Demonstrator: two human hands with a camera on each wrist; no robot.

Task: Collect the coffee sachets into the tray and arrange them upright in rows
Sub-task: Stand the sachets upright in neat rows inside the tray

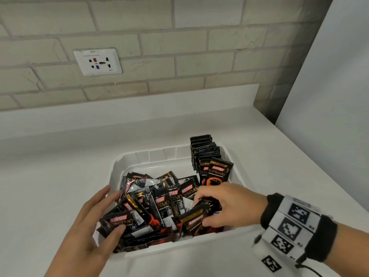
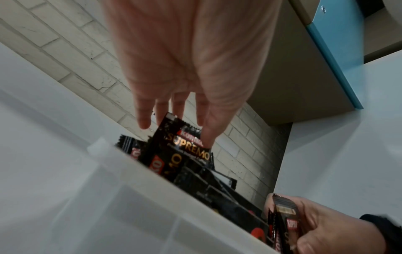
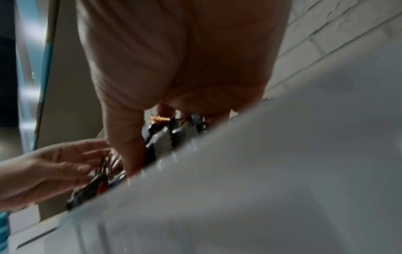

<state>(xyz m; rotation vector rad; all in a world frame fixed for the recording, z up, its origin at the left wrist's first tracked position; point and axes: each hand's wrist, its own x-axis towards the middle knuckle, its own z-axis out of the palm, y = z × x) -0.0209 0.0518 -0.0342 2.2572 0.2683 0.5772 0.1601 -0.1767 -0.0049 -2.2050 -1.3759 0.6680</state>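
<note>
A white tray point(image 1: 151, 154) on the counter holds a loose pile of black Kopiko coffee sachets point(image 1: 159, 198). Along its right side stands an upright row of sachets point(image 1: 207, 156). My left hand point(image 1: 111, 210) lies over the pile's left edge with straight fingers, its thumb resting on a front-left sachet point(image 1: 119, 221). In the left wrist view that hand point(image 2: 174, 123) touches a sachet point(image 2: 187, 149). My right hand point(image 1: 203, 211) grips a small bundle of sachets point(image 1: 194, 218) at the tray's front right. The right wrist view is blurred, with the tray wall point(image 3: 239, 189) hiding most of the bundle.
The tray sits on a white counter point(image 1: 60, 166) against a brick wall with a power socket point(image 1: 97, 61). A white panel point(image 1: 329, 76) rises at the right. A marker-printed band point(image 1: 289, 222) wraps my right wrist.
</note>
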